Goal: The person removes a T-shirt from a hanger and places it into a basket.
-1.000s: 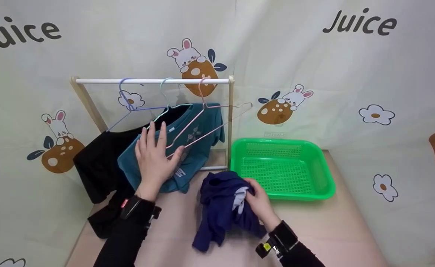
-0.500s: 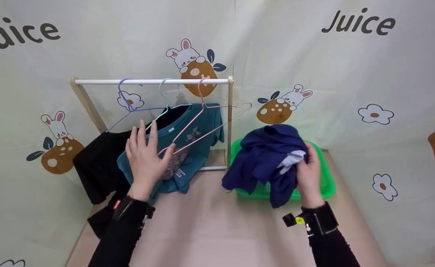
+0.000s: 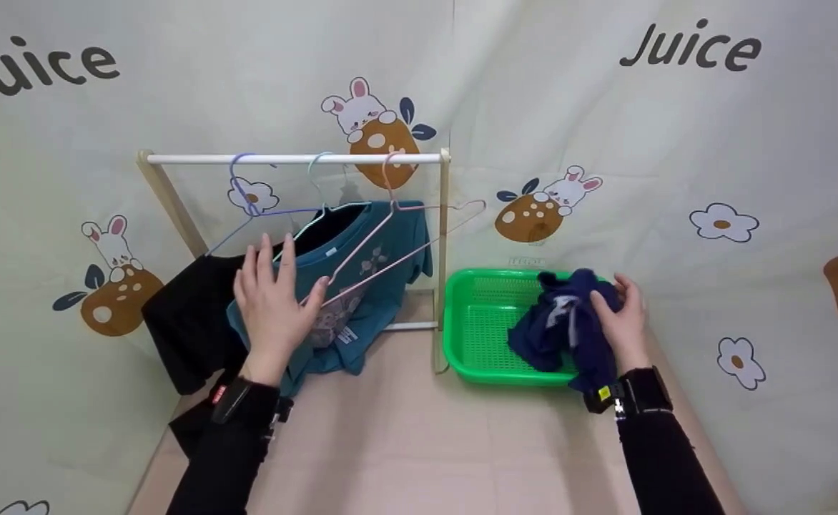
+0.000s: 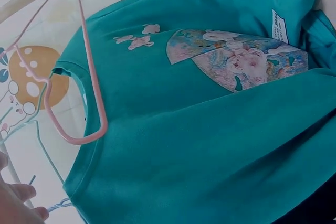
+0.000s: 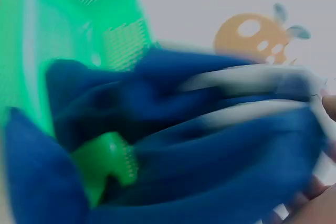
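Observation:
My left hand [image 3: 276, 315] has its fingers spread, in front of the teal T-shirt [image 3: 383, 250] and close to the lower end of the pink hanger [image 3: 362, 243]. In the left wrist view the pink hanger's end lies over the shirt's neckline, and only my fingertips [image 4: 23, 192] show. My right hand [image 3: 623, 322] holds the edge of a bunched navy garment [image 3: 576, 322] with a pale patch, thumb over the cloth. The garment lies partly inside the green basket [image 3: 490, 372] and hangs over its front rim. Blur in the right wrist view hides the exact grip.
A wooden rack with a white rod [image 3: 197, 159] stands at the back left. From it hang a mint hanger [image 3: 319, 207] with the teal T-shirt and a purple hanger [image 3: 247, 207] with a black garment [image 3: 197, 315]. A printed cloth wall rises behind.
My right hand has carried the navy garment from the table front rightward and down into the basket. My left hand has shifted slightly left.

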The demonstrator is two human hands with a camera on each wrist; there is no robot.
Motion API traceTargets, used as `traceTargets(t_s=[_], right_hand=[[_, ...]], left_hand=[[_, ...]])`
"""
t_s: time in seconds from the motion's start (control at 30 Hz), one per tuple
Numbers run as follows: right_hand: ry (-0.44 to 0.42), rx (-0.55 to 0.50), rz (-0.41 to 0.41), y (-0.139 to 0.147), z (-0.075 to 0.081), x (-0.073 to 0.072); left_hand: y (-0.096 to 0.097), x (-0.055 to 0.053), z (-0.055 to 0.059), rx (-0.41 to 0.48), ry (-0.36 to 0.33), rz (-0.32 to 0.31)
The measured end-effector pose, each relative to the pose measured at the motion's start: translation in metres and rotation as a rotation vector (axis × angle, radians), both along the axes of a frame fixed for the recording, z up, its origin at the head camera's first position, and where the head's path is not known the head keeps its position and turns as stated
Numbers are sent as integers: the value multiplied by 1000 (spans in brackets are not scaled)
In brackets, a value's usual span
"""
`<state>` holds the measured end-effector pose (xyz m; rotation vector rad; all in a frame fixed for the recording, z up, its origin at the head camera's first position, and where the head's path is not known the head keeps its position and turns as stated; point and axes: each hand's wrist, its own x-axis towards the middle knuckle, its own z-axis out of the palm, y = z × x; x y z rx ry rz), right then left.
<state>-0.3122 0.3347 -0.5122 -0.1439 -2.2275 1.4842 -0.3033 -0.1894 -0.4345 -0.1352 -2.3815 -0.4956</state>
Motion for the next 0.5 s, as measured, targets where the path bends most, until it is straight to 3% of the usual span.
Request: traceTargets(t_s=[0.07,0.17,0.3,0.5], right_hand=[[-45,13,34,9,-19,-1],[-97,23,58,9,-26,5],[-141,85,29,-4,-13,17],[-120,213,26,-14,-24,16]], left_hand=[[-1,0,0,1,-5,2],[-1,-2,0,2,-12,1],[-1,-8,4,6,-31,-2],[3,-22,13,35,-67,-19]])
